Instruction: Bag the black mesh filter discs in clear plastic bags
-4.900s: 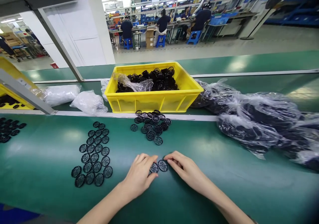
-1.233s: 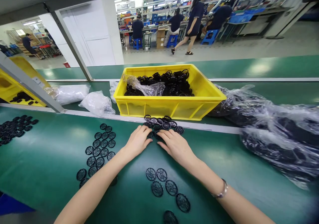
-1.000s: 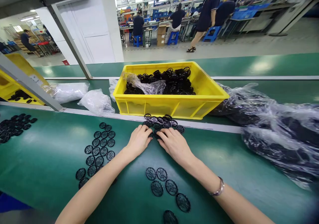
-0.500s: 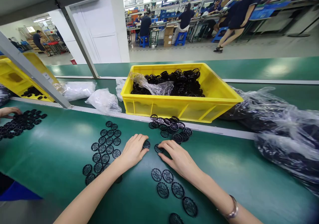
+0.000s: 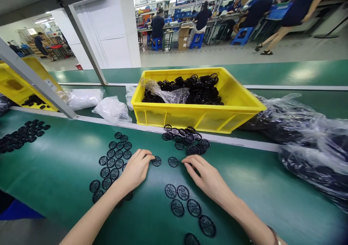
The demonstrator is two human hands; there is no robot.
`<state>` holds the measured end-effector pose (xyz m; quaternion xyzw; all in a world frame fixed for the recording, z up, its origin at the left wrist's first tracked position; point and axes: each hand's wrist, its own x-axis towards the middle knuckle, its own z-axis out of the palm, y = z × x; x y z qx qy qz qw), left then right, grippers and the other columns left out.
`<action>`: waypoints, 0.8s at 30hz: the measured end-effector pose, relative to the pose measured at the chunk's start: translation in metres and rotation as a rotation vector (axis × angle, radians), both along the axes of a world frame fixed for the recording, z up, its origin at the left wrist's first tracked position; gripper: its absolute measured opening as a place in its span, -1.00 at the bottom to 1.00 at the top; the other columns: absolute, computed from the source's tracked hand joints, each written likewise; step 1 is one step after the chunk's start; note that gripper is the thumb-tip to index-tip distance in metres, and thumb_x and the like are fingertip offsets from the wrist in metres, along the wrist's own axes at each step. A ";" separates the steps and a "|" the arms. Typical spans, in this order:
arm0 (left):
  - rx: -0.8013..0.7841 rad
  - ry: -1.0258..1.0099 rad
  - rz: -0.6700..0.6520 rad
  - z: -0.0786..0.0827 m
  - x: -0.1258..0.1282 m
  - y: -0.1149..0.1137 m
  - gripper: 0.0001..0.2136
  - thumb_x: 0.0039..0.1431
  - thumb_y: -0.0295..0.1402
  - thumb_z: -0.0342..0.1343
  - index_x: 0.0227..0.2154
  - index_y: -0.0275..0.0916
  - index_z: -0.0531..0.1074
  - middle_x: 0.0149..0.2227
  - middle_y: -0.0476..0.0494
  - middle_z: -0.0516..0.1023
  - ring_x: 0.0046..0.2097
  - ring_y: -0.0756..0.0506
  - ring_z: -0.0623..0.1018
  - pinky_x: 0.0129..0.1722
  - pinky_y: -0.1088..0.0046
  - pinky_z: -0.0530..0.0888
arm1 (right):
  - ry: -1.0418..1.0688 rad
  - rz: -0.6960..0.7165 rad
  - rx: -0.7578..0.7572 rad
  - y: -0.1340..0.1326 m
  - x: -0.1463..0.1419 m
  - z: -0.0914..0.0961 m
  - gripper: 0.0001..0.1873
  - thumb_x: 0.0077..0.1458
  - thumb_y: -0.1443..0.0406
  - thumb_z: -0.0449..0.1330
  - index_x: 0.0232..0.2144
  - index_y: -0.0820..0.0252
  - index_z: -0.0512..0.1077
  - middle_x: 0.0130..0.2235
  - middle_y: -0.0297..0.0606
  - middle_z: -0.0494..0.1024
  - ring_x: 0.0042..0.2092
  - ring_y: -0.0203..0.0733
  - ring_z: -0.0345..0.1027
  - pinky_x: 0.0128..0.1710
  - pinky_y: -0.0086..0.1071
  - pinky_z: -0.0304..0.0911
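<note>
Flat round black mesh discs lie on the green belt (image 5: 244, 190) in loose groups. My left hand (image 5: 135, 168) rests palm down, its fingertips just beside a single disc (image 5: 156, 161) and nothing held. A second lone disc (image 5: 173, 162) lies a little to the right, close to the fingertips of my right hand (image 5: 208, 176), which is also empty with its fingers apart. Beyond them sits a heaped pile of discs (image 5: 185, 139). A tidy group of discs (image 5: 114, 161) lies under and beyond my left hand, and another group (image 5: 185, 205) lies between my forearms.
A yellow plastic crate (image 5: 198, 123) full of black discs and film stands behind a metal rail (image 5: 217, 138). Plastic bags of dark parts (image 5: 307, 143) lie to the right, and white bags (image 5: 111, 110) to the left. Another disc cluster (image 5: 21, 134) lies at far left. Workers sit beyond.
Both hands have drawn apart, leaving the two lone discs lying separately between them. A person in the background has walked further right.
</note>
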<state>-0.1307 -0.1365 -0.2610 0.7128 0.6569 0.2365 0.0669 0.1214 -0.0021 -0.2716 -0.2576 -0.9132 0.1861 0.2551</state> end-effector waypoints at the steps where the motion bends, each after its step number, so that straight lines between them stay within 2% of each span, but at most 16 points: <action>1: 0.010 -0.023 0.012 0.002 -0.001 0.000 -0.65 0.31 -0.64 -0.15 -0.01 -0.21 0.41 0.00 -0.20 0.47 0.00 -0.15 0.42 0.02 0.24 0.46 | -0.001 0.000 -0.002 0.000 0.000 -0.001 -0.75 0.38 0.24 -0.05 -0.16 0.09 0.43 -0.13 -0.19 0.55 -0.12 -0.11 0.50 -0.13 -0.23 0.47; 7: -0.053 0.002 -0.015 0.004 -0.002 0.000 -0.51 0.23 -0.70 -0.17 0.11 -0.19 0.38 0.11 -0.22 0.44 0.11 -0.19 0.37 0.10 0.15 0.45 | -0.006 0.005 -0.002 -0.001 -0.001 -0.001 -0.75 0.38 0.25 -0.05 -0.15 0.09 0.43 -0.14 -0.20 0.56 -0.12 -0.13 0.51 -0.15 -0.25 0.47; 10: -0.070 0.022 -0.021 0.001 0.000 -0.001 -0.54 0.20 -0.71 -0.15 0.01 -0.19 0.46 0.12 -0.24 0.43 0.12 -0.21 0.38 0.07 0.11 0.47 | -0.009 0.007 -0.001 -0.001 -0.001 -0.001 -0.75 0.38 0.26 -0.05 -0.15 0.09 0.43 -0.14 -0.20 0.56 -0.13 -0.14 0.51 -0.15 -0.26 0.47; 14: -0.039 -0.044 -0.001 0.002 -0.001 -0.006 -0.62 0.20 -0.70 -0.13 -0.16 -0.18 0.49 0.08 -0.19 0.46 0.09 -0.18 0.39 0.05 0.16 0.47 | -0.012 0.009 -0.007 -0.001 -0.001 -0.001 -0.75 0.38 0.26 -0.05 -0.15 0.10 0.43 -0.14 -0.20 0.56 -0.13 -0.14 0.51 -0.16 -0.26 0.47; 20: 0.020 -0.113 0.071 0.009 -0.009 -0.011 -0.61 0.20 -0.72 -0.18 -0.18 -0.21 0.47 0.01 -0.19 0.47 0.07 -0.15 0.40 0.06 0.22 0.45 | -0.006 0.018 -0.020 -0.002 -0.002 -0.001 -0.75 0.38 0.26 -0.06 -0.14 0.09 0.43 -0.15 -0.20 0.56 -0.14 -0.14 0.51 -0.17 -0.26 0.47; 24: 0.023 -0.116 0.089 0.007 -0.013 -0.014 -0.62 0.20 -0.71 -0.18 -0.19 -0.21 0.46 0.00 -0.19 0.48 0.06 -0.15 0.42 0.05 0.24 0.44 | -0.013 0.015 -0.039 -0.002 -0.003 0.000 -0.74 0.37 0.27 -0.06 -0.13 0.09 0.43 -0.15 -0.21 0.56 -0.14 -0.14 0.52 -0.18 -0.27 0.48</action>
